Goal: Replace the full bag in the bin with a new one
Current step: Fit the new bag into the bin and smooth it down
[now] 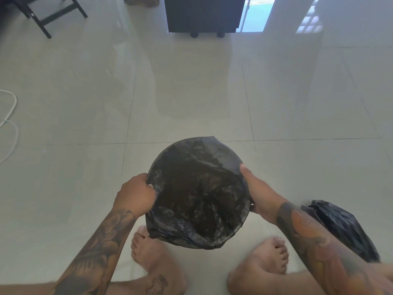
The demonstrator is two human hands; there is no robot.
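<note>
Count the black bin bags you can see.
2: one black bag lining the bin between both hands, one bundled bag on the floor behind the right forearm, partly hidden.

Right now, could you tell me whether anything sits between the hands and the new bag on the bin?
Nothing visible does. The left hand and right hand already grip the new bag at opposite sides of the bin's rim. The full bag lies aside, right.

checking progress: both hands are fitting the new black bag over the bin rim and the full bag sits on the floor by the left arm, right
Not quite. The full bag lies on the floor by the right arm, not the left, as the head view shows. Both the left hand and right hand do hold the new black bag at the bin rim.
</note>
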